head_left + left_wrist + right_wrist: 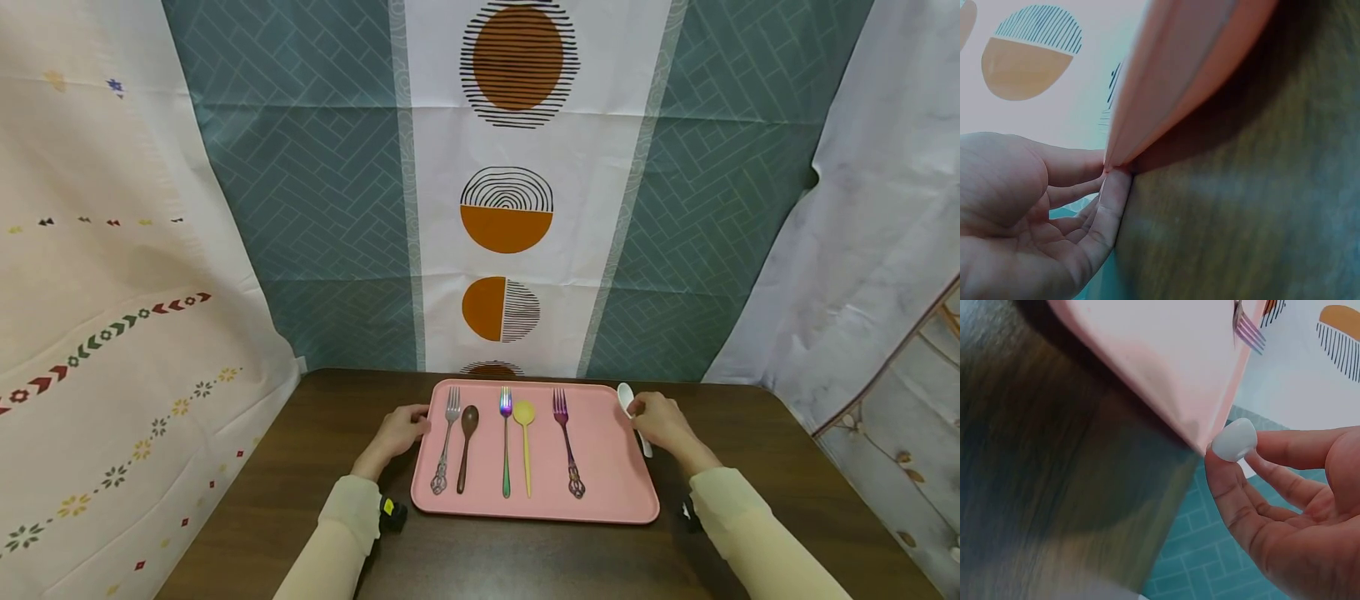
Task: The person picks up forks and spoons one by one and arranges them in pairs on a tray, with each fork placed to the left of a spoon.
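Note:
A pink tray [607,467] lies on the brown table. My left hand [401,431] pinches the tray's left rim between thumb and fingers, as the left wrist view shows up close. Over at the right rim, my right hand [660,421] grips a white spoon [625,395] by its middle. The spoon slants along the tray's edge, bowl toward the back; part of its length is hidden by the fingers. In the right wrist view a white rounded end of the spoon [1235,440] shows between thumb and fingers, close to the tray corner.
On the tray, left to right, lie a silver fork [448,437], a brown spoon [468,442], a rainbow-coloured fork [506,446], a yellow spoon [526,446] and a purple fork [567,442]. A patterned curtain [498,292] hangs behind the table [525,558].

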`<state>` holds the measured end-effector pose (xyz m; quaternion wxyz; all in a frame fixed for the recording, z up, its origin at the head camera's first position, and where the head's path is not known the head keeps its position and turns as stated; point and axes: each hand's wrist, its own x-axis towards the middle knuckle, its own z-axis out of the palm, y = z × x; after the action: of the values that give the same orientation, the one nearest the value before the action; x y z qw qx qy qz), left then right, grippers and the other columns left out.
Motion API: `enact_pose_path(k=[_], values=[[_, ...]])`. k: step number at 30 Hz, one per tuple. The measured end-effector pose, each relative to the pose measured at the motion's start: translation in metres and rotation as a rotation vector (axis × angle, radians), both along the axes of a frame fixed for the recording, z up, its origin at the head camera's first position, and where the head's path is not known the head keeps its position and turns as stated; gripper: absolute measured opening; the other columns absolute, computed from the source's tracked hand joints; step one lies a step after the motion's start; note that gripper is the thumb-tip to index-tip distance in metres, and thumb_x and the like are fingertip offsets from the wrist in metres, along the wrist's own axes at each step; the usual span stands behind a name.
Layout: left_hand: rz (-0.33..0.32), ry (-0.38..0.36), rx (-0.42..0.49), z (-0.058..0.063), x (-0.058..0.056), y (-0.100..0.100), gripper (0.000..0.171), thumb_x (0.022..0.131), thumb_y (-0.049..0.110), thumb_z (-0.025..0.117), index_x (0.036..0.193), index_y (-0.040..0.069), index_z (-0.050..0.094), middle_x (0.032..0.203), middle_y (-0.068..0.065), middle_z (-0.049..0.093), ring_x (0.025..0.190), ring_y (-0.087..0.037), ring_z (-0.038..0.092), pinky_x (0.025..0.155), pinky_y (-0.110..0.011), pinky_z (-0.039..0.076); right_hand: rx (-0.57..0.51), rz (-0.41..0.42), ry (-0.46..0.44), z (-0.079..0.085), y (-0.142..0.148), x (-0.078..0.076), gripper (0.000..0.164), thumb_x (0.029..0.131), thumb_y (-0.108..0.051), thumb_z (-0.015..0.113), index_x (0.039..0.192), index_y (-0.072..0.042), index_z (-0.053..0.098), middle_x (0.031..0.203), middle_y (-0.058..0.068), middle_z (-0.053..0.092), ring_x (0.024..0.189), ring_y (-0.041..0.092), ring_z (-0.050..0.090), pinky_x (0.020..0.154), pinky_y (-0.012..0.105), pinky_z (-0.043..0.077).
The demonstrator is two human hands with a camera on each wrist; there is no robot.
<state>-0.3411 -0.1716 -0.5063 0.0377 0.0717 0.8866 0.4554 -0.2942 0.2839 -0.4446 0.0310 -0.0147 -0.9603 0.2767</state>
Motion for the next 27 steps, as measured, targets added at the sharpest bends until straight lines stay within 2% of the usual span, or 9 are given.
enact_pose_path(k=[9, 15, 27], values=[[0.004, -0.001, 0.001, -0.001, 0.002, 0.001, 0.041, 0.101, 0.006, 0.060, 0.140, -0.005, 0.060, 0.102, -0.010, 0.066, 0.090, -0.021, 0.064, 0.087, -0.042, 0.060, 0.005, 0.025, 0.010, -0.005, -0.010, 0.001, 0.018, 0.084, -0.002, 0.063, 0.099, 0.005, 0.070, 0.089, 0.015, 0.066, 0.080, 0.030, 0.060, 0.065, 0.039, 0.053], [0.002, 0.000, -0.007, -0.002, 0.001, 0.000, 0.041, 0.101, 0.006, 0.061, 0.140, -0.005, 0.060, 0.101, -0.009, 0.066, 0.089, -0.021, 0.063, 0.085, -0.041, 0.059, -0.003, 0.032, -0.032, -0.009, -0.025, 0.002, 0.018, 0.085, 0.001, 0.062, 0.101, 0.007, 0.069, 0.091, 0.019, 0.067, 0.069, 0.025, 0.060, 0.056, 0.034, 0.053], [0.002, 0.003, 0.003, -0.003, -0.001, 0.000, 0.041, 0.101, 0.006, 0.060, 0.140, -0.005, 0.060, 0.102, -0.010, 0.066, 0.090, -0.021, 0.063, 0.087, -0.042, 0.060, -0.022, 0.052, -0.044, -0.016, -0.045, 0.006, 0.017, 0.082, 0.002, 0.064, 0.098, 0.004, 0.071, 0.077, 0.011, 0.062, 0.065, 0.021, 0.057, 0.053, 0.030, 0.050]])
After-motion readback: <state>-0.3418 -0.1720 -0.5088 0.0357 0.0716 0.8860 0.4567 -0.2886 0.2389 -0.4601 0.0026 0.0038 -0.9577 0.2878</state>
